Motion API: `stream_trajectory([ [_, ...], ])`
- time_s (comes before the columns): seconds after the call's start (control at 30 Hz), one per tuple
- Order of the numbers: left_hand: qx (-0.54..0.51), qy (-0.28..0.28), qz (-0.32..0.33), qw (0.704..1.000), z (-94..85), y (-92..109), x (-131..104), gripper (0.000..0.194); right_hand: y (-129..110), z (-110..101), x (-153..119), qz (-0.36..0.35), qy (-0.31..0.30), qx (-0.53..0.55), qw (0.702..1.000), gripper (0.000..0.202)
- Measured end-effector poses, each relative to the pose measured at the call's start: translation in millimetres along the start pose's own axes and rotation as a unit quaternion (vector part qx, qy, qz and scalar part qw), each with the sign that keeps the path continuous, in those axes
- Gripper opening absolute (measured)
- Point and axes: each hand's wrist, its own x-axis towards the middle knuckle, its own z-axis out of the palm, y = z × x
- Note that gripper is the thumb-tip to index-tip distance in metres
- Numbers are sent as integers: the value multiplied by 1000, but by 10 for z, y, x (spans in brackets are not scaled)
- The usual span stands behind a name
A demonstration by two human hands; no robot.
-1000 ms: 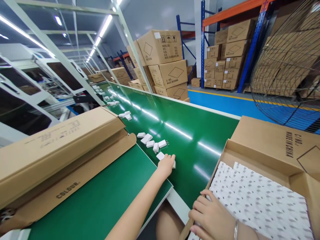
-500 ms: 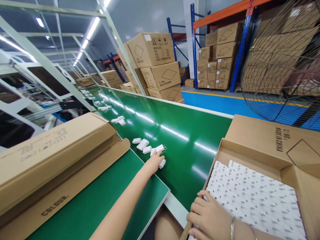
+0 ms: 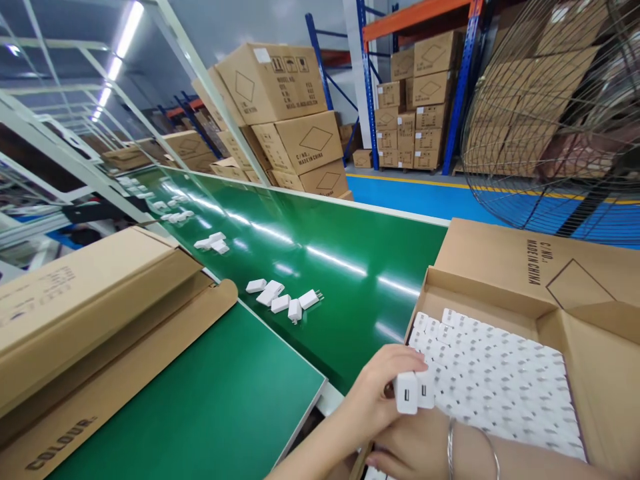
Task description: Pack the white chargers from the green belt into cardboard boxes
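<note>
Green conveyor belt, one, stretching toward eleven o'clock. Open carton, one, at four o'clock, apparently set alongside to shorten the reach. Right hand, five o'clock, largely covered; finger state cannot be told. Left hand, fingers pinched on two white adapters, at six o'clock beneath the fingertips, ports outward, perhaps matching the packed rows.

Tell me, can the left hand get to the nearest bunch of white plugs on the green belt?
Probably yes: nothing seems to block the left hand from that bunch, but it holds two white plugs, so grabbing more might be tricky.
</note>
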Motion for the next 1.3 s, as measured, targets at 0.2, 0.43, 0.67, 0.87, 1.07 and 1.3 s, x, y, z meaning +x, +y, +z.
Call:
stream_trajectory([
  [0.2,-18,-29,-49,998,32,45,27,33,-9,45,-13,3,15,16,1000,33],
  [0.43,322,-157,-67,931,94,-39,934,46,56,72,28,-46,18,-47,998,26],
  [0.67,547,-305,-105,772,491,-173,1722,32,217,416,105,-101,90,-106,985,38],
  [0.87,525,-405,-168,729,547,-249,1842,28,281,576,138,-114,127,-116,978,49],
  [1.07,472,-451,-236,720,451,-293,1885,28,251,501,111,-107,127,-114,980,44],
  [1.3,385,-417,-212,796,531,-335,1753,46,262,524,108,-107,122,-88,983,40],
])
